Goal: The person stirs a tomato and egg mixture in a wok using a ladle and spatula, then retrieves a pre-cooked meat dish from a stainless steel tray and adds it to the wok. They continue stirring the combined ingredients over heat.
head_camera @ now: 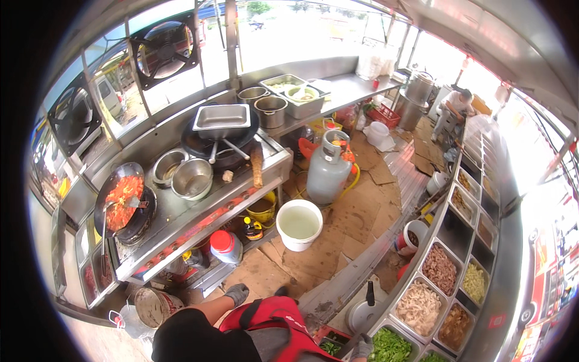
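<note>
My left hand [237, 294], in a grey glove, hangs beside the red apron [289, 312] above the cardboard-covered floor. I see nothing held in it, but its palm side is hidden. At the bottom edge my right hand [362, 347], also gloved, is at the near edge of the counter, beside a pan of chopped greens [391, 346]; its fingers are partly hidden. A white bucket of cloudy liquid [299, 224] stands on the floor ahead. To the left, a wok of red-orange food [125, 199] sits tilted on the stove, with a metal spatula [131, 203] across it.
A grey gas cylinder [328, 174] stands beyond the bucket. Metal bowls [192, 178] and a rectangular pan [221, 118] top the stove [181, 221]. Food pans [438, 269] line the right counter. A lidded pot [362, 316] sits below it. A person [453, 108] sits at the far end.
</note>
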